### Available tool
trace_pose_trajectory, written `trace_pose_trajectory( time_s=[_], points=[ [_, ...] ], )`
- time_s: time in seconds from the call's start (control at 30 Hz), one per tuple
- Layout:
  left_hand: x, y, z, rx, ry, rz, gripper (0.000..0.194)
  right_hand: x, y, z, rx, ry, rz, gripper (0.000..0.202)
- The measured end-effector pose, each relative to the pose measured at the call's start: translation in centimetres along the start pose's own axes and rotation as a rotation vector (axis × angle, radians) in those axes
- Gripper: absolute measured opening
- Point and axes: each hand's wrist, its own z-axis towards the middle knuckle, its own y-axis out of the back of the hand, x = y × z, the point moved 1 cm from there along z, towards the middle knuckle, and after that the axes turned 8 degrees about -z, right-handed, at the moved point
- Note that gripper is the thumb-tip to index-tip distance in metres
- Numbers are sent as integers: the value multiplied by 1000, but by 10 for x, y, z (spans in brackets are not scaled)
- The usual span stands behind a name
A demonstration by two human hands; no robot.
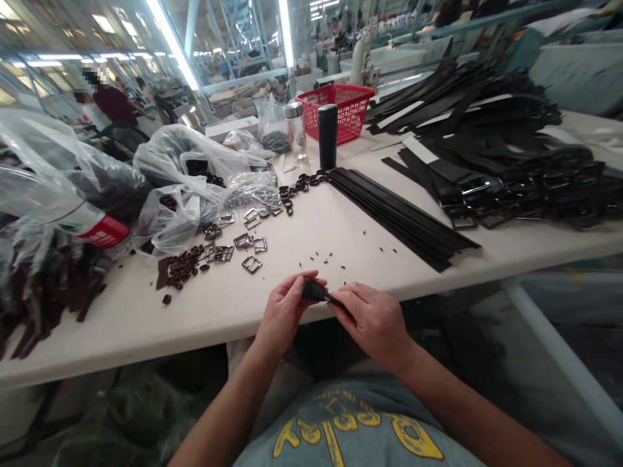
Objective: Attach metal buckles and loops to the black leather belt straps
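Observation:
At the table's front edge my left hand (283, 310) is closed around one end of a black strap piece (314, 290), which looks folded or looped. My right hand (374, 319) pinches the same piece from the right, close to the left fingers. Just beyond the hands, several tiny dark bits (326, 261) lie scattered on the table (272, 292). Metal buckles (252, 264) sit left of them, next to a heap of small brown loops (182, 267). To the right lies a stack of long black straps (394, 214).
Plastic bags (180, 155) and brown straps (43, 279) fill the left side. A red basket (341, 110), glass bottle (298, 133) and black flask (328, 137) stand at the back. Buckled black belts (516, 175) are piled right. A person (114, 104) is at the far left.

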Motion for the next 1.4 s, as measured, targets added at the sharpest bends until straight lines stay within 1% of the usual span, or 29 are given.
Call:
trace_pose_trajectory(
  time_s=[0.1,0.2,0.27,0.3,0.4,0.47,0.53,0.6,0.67,0.7,0.77,0.83,0.9,0.97,1.07,1.1,1.17,1.2,1.23,1.3,1.4],
  points=[
    [-3,0,0,43,67,-51,25,2,-1,-4,1,1,48,12],
    [-5,-1,-1,115,201,-128,19,4,-2,-7,-14,16,92,10],
    [-2,-3,-3,111,227,-153,20,5,-2,-8,-30,9,102,11],
    [1,-4,-5,95,204,-148,24,5,-2,-8,-37,-2,104,11],
    [13,-7,-10,60,75,-102,43,4,-1,-6,-35,-41,113,11],
    [19,-8,-12,76,41,-28,48,4,0,-5,-20,-56,121,13],
    [21,-7,-13,84,26,83,43,4,1,-5,-6,-60,127,15],
    [21,-4,-12,41,-35,159,37,4,1,-6,1,-60,124,15],
    [22,-2,-12,-28,-113,152,32,4,-1,-8,3,-60,110,15],
    [23,-2,-12,-49,-125,127,28,5,-3,-8,2,-61,102,15],
    [28,-5,-15,-44,-83,50,23,6,-5,-8,-6,-68,88,15],
    [32,-8,-18,-18,-25,-25,23,8,-7,-7,-23,-81,88,14],
    [34,-10,-21,-15,-20,-39,24,8,-7,-6,-24,-95,106,10],
    [33,-10,-22,-41,-65,8,21,8,-6,-9,16,-104,139,7],
    [25,-6,-19,-126,-204,26,19,5,-6,-19,129,-134,168,24],
    [22,-5,-18,-157,-251,8,20,3,-7,-24,175,-158,171,26],
    [17,-4,-16,-191,-304,-40,21,0,-8,-34,281,-212,192,20],
    [15,-4,-16,-195,-307,-61,22,-1,-9,-38,338,-235,225,15],
    [14,-5,-16,-192,-303,-78,22,-2,-10,-42,394,-259,278,13],
    [15,-7,-18,-169,-288,-101,22,-3,-12,-46,489,-324,439,20],
    [22,-10,-24,-113,-214,-89,18,-5,-12,-47,565,-437,652,26]
  ],
)
